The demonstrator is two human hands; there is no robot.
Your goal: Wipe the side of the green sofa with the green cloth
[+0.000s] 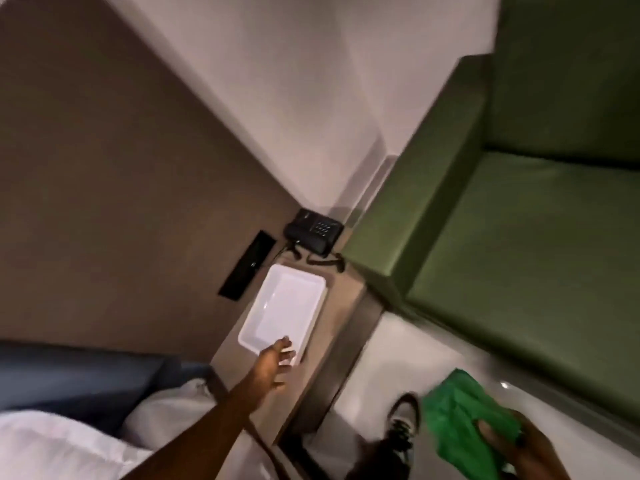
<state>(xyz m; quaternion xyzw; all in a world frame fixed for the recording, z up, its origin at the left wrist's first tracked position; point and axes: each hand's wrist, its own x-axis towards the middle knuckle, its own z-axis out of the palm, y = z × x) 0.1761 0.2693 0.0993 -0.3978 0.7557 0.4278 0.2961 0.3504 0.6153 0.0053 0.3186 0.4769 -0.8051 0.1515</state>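
Note:
The green sofa (512,237) fills the right side of the head view, its armrest side (391,271) facing the nightstand. A crumpled bright green cloth (460,407) is held low at the bottom right by my right hand (519,448), well short of the sofa, above the pale floor. My left hand (277,362) reaches out over the nightstand, fingers spread, its fingertips at the near rim of a white tray (284,306); whether they touch it I cannot tell.
A wooden nightstand (332,327) stands tight between the bed and the sofa. On it sit the white tray and a black telephone (313,232). A black wall panel (247,265) is on the brown headboard wall. White pillows (62,441) lie bottom left. My shoe (403,420) rests on the floor.

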